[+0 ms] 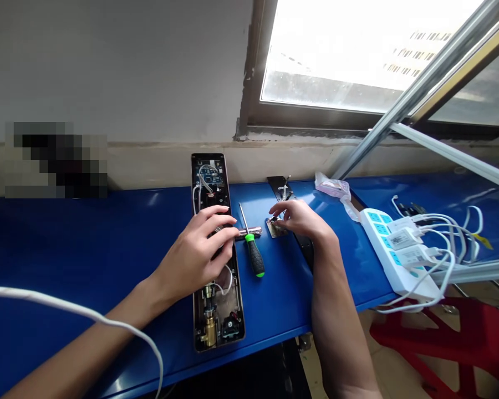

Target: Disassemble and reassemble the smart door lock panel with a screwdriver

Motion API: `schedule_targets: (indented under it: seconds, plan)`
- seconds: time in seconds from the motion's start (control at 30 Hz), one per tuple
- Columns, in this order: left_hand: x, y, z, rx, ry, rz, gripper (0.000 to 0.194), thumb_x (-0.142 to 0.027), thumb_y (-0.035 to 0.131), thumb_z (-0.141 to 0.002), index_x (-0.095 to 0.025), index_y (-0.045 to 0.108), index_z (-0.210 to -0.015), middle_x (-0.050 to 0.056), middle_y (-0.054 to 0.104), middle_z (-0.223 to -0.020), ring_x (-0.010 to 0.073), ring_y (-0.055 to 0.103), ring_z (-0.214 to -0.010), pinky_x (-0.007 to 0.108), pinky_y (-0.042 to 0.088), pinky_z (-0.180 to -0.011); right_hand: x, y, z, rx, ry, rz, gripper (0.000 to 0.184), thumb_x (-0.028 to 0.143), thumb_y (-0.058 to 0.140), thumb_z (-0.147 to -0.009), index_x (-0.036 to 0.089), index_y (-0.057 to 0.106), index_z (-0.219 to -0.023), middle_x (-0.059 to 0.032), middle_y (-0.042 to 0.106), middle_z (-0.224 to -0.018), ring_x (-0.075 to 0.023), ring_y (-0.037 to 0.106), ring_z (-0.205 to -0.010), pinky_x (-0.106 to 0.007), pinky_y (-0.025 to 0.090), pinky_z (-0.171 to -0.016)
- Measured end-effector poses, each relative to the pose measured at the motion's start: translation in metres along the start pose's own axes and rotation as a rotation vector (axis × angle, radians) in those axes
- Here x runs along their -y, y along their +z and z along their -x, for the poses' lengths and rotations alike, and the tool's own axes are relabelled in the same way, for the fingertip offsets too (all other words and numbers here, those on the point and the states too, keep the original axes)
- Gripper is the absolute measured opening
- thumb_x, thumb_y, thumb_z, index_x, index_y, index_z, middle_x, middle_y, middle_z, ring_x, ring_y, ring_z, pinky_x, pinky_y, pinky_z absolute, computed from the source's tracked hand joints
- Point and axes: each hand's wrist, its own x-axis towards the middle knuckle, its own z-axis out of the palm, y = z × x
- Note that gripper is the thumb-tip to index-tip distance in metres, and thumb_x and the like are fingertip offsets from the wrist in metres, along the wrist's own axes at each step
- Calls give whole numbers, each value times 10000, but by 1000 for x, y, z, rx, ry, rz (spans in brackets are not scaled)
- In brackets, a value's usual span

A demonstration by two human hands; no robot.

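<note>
A long, narrow dark housing (227,302), like an electronic door lock's body, lies open on the table. Inside it are a blue circuit board (210,173), white wires and a brass part (210,331). My left hand (203,244) rests over its middle, fingers stretched out and covering what lies beneath. A screwdriver (255,257) with a black and green handle lies to the right, its shaft across a shiny metal cylinder (255,231). Over a small metal plate (278,228), my right hand (297,219) is closed in a pinch; what its fingertips hold is too small to tell.
A long black panel (278,184) lies partly under my right arm. Farther right are a crumpled plastic bag (332,187) and a white power strip (385,252) with plugged-in chargers. A white cable (95,316) crosses my left forearm. A red stool (444,332) stands below the blue table (149,233).
</note>
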Motion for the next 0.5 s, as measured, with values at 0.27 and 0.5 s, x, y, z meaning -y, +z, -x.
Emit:
schedule_targets:
  seconds: [0.27,0.5]
  plan:
    - [-6,15,-23,179,110,-104,246,-158,520,-1000,-163,739,-1114,116,747,-1115,318,614,-1247,530,580,-1030,-4,5,-4,29,-20,-31,376,401,653,-996,187,626,-1304,-97,657,-1314,-226,680,-1111,-448,600,-941]
    - [-7,19,-27,193,98,-83,245,-165,529,-989,-182,749,-1095,104,751,-1095,318,619,-1227,529,579,-1018,2,8,-5,-11,-72,-96,386,400,656,-994,185,620,-1312,-98,655,-1317,-230,679,-1117,-454,600,-944]
